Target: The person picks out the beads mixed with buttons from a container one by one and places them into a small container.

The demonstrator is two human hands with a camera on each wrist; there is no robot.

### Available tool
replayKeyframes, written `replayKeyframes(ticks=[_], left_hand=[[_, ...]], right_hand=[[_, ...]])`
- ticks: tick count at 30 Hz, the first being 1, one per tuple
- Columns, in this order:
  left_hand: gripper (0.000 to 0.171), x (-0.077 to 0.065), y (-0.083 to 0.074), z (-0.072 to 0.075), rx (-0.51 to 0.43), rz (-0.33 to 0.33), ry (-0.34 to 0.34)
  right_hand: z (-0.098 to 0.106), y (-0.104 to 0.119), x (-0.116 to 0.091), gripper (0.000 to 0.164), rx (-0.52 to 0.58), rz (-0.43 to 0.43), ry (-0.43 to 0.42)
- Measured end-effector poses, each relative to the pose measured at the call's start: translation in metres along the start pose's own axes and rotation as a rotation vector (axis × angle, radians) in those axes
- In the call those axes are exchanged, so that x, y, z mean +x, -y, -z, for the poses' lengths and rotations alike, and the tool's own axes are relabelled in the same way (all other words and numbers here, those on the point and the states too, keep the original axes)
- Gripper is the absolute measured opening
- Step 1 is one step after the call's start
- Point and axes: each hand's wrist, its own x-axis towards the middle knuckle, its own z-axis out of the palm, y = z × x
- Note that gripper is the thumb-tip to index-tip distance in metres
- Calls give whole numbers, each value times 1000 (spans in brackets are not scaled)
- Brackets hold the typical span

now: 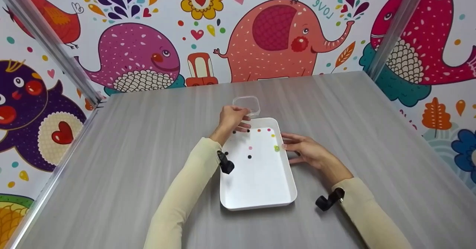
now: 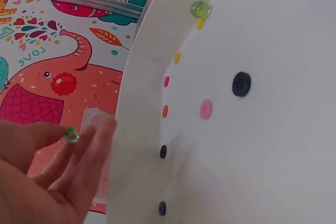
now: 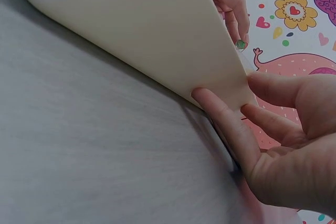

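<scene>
Between thumb and fingertip, my left hand [image 1: 232, 119] pinches a small translucent green bead [image 2: 72, 135]. It is over the far end of a white tray [image 1: 258, 200], beside a clear plastic box [image 1: 247, 102] standing behind the tray. My right hand [image 1: 306, 150] lies at the tray's right side, its extended fingers [image 3: 223, 116] touching the outer wall and rim. Inside the tray are a black button-like disc [image 2: 241, 84], a pink disc [image 2: 206, 109] and another translucent green bead [image 2: 200, 10]. Several small black, orange, pink and yellow pieces line the far end.
The tray rests on a grey wood-grain table [image 1: 148, 148]. Printed cartoon panels [image 1: 208, 37] stand behind and at the sides, with metal posts [image 1: 398, 29] at the corners. A black wrist camera [image 1: 225, 162] on the left sleeve overhangs the tray's left edge.
</scene>
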Motion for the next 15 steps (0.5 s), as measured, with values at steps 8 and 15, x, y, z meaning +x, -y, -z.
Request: replayKeyframes(ticks=[8, 15], left_hand=[[28, 2, 1, 3, -32, 22, 8], [29, 3, 2, 4, -60, 38, 28]], right_hand=[[-1, 2, 0, 68, -7, -10, -15], [0, 1, 0, 68, -7, -11, -19]])
